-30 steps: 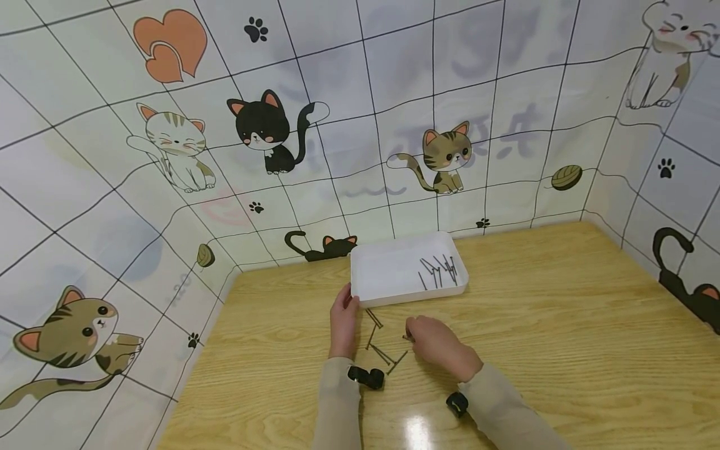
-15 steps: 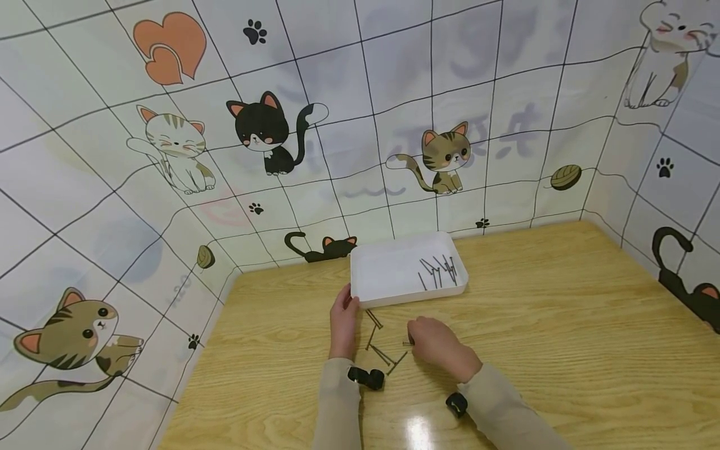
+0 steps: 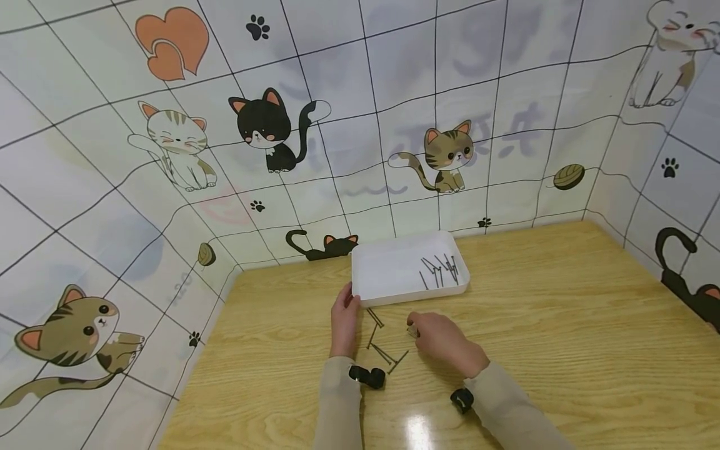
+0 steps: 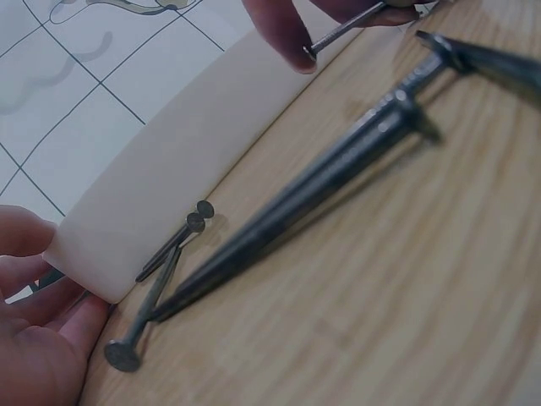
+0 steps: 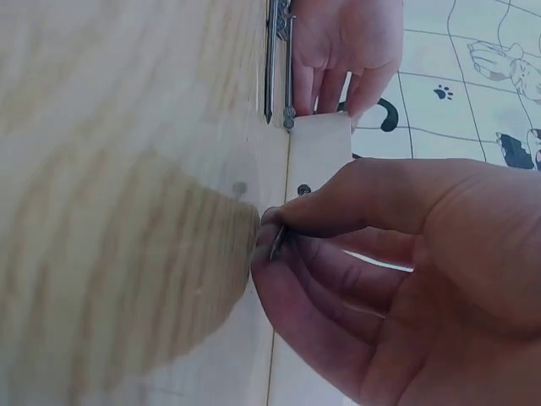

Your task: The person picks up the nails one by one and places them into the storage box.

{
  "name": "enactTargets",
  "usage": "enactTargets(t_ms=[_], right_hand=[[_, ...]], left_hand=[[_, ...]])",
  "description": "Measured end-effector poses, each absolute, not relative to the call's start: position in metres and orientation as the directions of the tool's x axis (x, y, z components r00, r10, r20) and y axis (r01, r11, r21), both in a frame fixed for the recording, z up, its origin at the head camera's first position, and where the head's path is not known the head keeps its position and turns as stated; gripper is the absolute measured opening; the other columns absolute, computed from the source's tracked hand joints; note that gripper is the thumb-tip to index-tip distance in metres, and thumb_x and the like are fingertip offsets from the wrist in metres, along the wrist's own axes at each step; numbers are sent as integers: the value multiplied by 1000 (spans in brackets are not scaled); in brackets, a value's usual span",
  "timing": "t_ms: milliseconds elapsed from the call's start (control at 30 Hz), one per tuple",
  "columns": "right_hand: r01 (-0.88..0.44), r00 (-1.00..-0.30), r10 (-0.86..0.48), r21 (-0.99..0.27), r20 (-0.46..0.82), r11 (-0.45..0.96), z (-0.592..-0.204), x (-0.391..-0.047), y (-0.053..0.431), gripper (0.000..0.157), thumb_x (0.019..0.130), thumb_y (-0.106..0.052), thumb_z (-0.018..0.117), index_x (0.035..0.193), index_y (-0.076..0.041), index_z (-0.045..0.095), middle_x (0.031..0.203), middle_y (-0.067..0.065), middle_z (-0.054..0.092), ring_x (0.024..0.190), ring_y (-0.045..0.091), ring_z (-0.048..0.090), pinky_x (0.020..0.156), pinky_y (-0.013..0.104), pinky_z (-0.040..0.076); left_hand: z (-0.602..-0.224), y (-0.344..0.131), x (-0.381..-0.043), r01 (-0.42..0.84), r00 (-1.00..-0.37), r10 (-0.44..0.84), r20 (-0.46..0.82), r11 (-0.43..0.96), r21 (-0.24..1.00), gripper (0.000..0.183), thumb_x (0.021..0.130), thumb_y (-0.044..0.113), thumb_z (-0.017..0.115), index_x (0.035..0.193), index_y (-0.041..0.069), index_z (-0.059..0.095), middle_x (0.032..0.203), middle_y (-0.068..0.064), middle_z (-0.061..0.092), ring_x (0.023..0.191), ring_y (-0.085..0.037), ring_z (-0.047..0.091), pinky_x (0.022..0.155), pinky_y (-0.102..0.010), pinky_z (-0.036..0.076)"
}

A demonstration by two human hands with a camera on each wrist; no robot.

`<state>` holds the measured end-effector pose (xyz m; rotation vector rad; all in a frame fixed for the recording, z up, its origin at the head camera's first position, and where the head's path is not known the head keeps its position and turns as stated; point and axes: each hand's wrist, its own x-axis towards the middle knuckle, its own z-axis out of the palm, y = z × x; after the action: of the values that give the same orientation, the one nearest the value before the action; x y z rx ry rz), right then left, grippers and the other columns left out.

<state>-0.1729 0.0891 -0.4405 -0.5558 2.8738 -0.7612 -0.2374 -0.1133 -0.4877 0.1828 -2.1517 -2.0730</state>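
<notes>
A shallow white tray (image 3: 388,272) stands at the back of the table, with several dark nails (image 3: 438,272) in its right part. My left hand (image 3: 344,325) grips the tray's front left corner, fingers and thumb around the wall. My right hand (image 3: 447,340) is in front of the tray and pinches a single nail (image 5: 280,241) between thumb and fingertips. That nail's head pokes out past the thumb in the right wrist view. Between the hands, several loose nails (image 3: 381,355) lie on the wooden table, some crossing or touching. In the left wrist view they appear large and close.
The wood-grain table (image 3: 562,325) extends to both sides of the tray. Behind it rises a white wall covering (image 3: 360,137) with grid lines and cartoon cats, close to the tray's back edge. Each wrist carries a black camera band (image 3: 367,377).
My right hand has risen slightly, and the nail in its fingers has tilted up from the table. The left hand keeps its grip on the tray corner.
</notes>
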Motion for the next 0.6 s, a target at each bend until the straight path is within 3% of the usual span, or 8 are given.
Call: enactTargets(t_ms=[133, 333, 600], right_hand=[[-283, -927, -371, -551, -52, 785, -441, -177, 91, 37, 78, 4, 53, 114, -7, 56, 90, 4, 61, 66, 12, 50, 53, 29, 37], [-290, -919, -394, -620, -34, 729, -440, -186, 97, 34, 79, 1, 56, 112, -8, 58, 82, 0, 59, 66, 10, 50, 57, 29, 41], [-327, -933, -344, -661, 111, 676, -430, -205, 108, 34, 82, -5, 59, 116, -7, 57, 82, 0, 60, 68, 10, 53, 55, 26, 43]], left_hand=[[-488, -113, -238, 19, -982, -185, 25, 36, 999, 43, 92, 17, 48, 135, 12, 41, 134, -4, 42, 122, -17, 37, 99, -37, 31], [-488, -115, -237, 16, -981, -191, 24, 41, 999, 43, 92, 17, 48, 135, 12, 41, 134, -4, 42, 123, -18, 36, 99, -37, 31], [-489, -115, -239, 15, -980, -198, 23, 42, 999, 43, 92, 18, 49, 134, 12, 41, 132, -4, 43, 121, -18, 38, 99, -37, 31]])
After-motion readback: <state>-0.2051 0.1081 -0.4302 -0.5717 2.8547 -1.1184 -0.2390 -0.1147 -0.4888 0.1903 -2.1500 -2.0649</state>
